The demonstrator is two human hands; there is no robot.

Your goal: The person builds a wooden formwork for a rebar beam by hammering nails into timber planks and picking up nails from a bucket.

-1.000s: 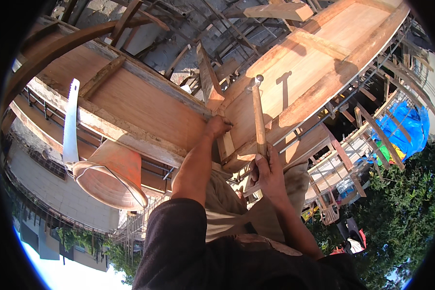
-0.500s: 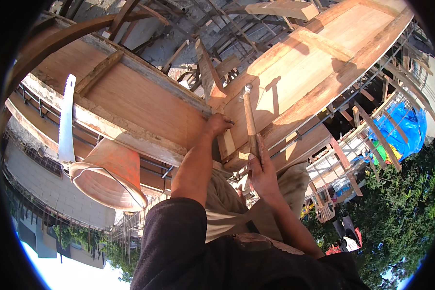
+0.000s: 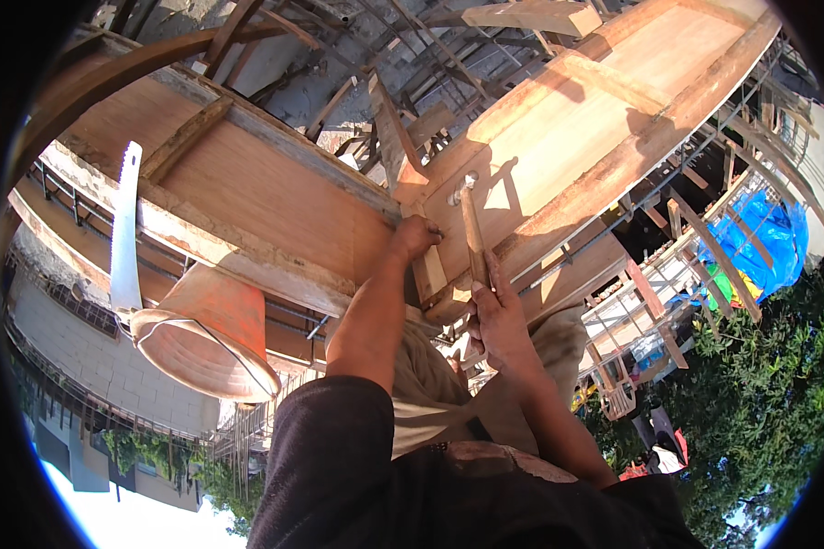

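Head view, wide fisheye; straight edges are bent toward the rim.

Right hand [image 3: 496, 320]: seen at centre, fingers closed together around the lower end of a hammer handle [image 3: 474, 240]. The handle is wooden and runs up and slightly left from the fist. The hammer head [image 3: 465, 186], metal, is seen at the far end of the handle, against or just over the plywood panel [image 3: 558, 137]; contact cannot be confirmed.

Left hand [image 3: 415, 236]: seen just left of the handle, fingers curled together and pressed at the joint where the small timber block [image 3: 428, 272] meets the panel. Whether something small is pinched between the fingertips cannot be told; they are hidden by the knuckles.

Formwork: a second plywood panel [image 3: 265, 197] is seen to the left, framed by rough timber battens [image 3: 188, 137]. An upright strut [image 3: 389, 133] is seen between the two panels, rising away behind the left hand.

Left side: an orange bucket [image 3: 211, 329] is seen, tilted, with its rim and wire bail toward the near side. A handsaw [image 3: 124, 233] stands in it, blade up, teeth along its left edge.

Right side, well apart from the hands: a blue tarpaulin [image 3: 755, 238] is seen beyond wooden scaffolding [image 3: 677, 274], with green trees [image 3: 751, 412] below. Dark sleeves are seen at the lower edge.
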